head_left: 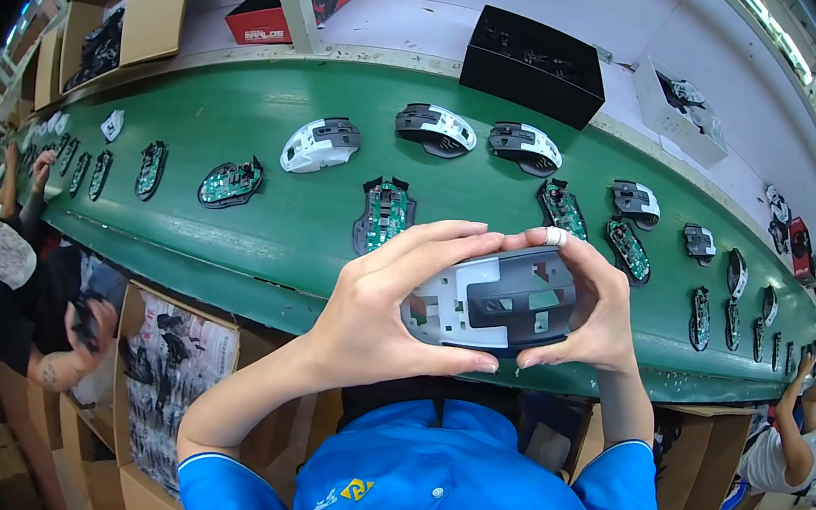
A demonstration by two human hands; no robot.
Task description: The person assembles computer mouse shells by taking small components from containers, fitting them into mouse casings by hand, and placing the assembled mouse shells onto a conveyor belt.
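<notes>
Both my hands grip one grey and white mouse shell (498,304), held with its inner side up just above the near edge of the green conveyor belt (260,228). My left hand (388,298) wraps its left end, thumb underneath. My right hand (593,311) clasps its right end; a white tape ring sits on one fingertip. Just beyond my fingers lies a green circuit board in a mouse base (384,214).
Several mouse bases with boards and white mouse tops (320,144) lie along the belt. A black box (533,65), a red box (290,5) and a white box (679,110) stand on the shelf behind. Cardboard bins (169,369) stand below. Other people work at far left (10,300) and right (796,430).
</notes>
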